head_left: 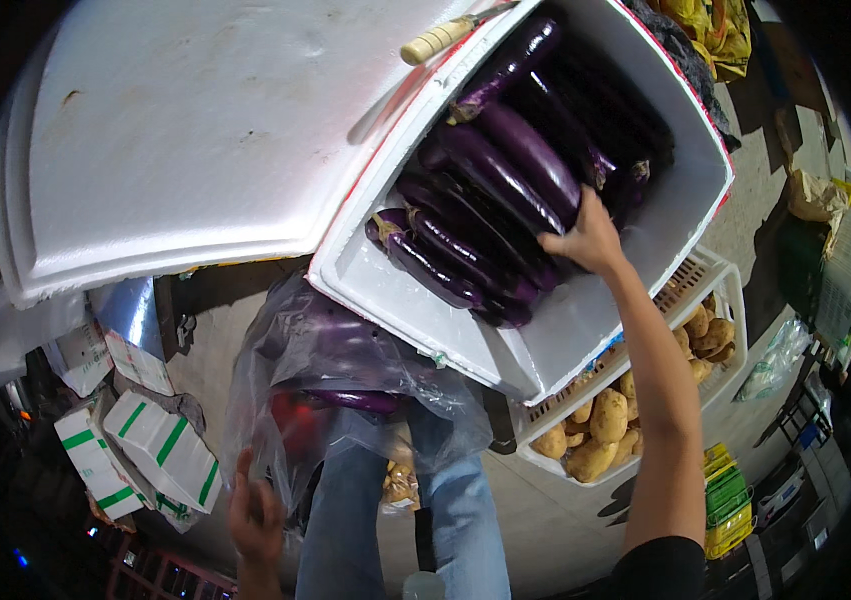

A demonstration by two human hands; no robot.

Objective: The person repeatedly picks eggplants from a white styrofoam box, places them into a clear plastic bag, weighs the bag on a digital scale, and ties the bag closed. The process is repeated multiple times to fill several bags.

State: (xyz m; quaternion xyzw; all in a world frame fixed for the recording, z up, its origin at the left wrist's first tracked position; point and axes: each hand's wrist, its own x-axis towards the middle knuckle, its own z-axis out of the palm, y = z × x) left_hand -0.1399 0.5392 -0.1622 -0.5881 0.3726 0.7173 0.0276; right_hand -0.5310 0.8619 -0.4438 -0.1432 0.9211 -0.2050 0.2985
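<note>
Inside a white foam box [598, 315], long purple eggplants [504, 176] lie stacked in rows. My right hand [594, 236] reaches over the box's near right side, its thumb and fingers around the lower ends of two eggplants on top. A clear plastic bag [365, 360] spreads open below the box, above my legs. It contains at least one eggplant [358, 400] and something red, blurred by the film. At the bag's left edge is my left hand [255, 517], index finger pointing up and other fingers curled; whether it pinches the film cannot be made out.
A knife with a wooden handle [436, 41] rests on the box rim, beside a large white foam lid [192, 142]. Potatoes [609, 416] fill a white plastic crate [733, 315] at right. White boxes with green tape [162, 442] are at lower left.
</note>
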